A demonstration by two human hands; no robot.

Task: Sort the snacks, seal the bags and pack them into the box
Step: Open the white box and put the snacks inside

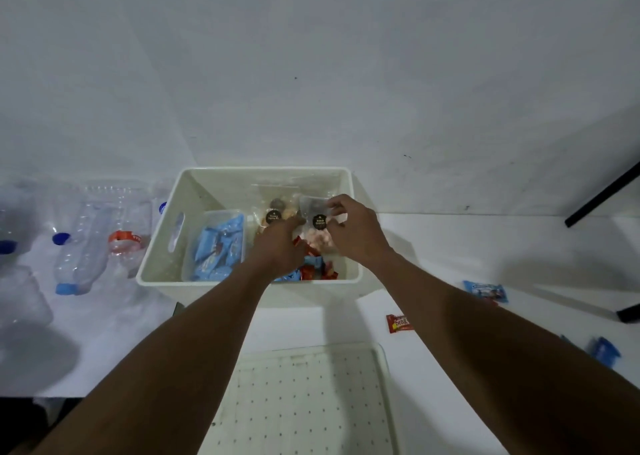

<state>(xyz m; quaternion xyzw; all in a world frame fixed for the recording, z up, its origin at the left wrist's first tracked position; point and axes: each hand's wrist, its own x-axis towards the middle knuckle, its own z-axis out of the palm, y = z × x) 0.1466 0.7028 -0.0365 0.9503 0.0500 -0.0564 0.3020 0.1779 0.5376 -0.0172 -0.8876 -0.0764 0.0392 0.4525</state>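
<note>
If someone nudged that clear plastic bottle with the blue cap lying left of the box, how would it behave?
The clear plastic bottle with the blue cap lies on its side and looks empty, so it would probably roll or skid at a light push. Its thin see-through wall suggests that it is light and would dent under a firm squeeze. Other bottles beside it might stop the roll.

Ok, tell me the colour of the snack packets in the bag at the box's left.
Light blue packets, clearest in the head view.

Both hands, left hand (pixel 277 246) and right hand (pixel 353 229), on a clear bag (pixel 317 220) inside the white box (pixel 162 239)
</note>
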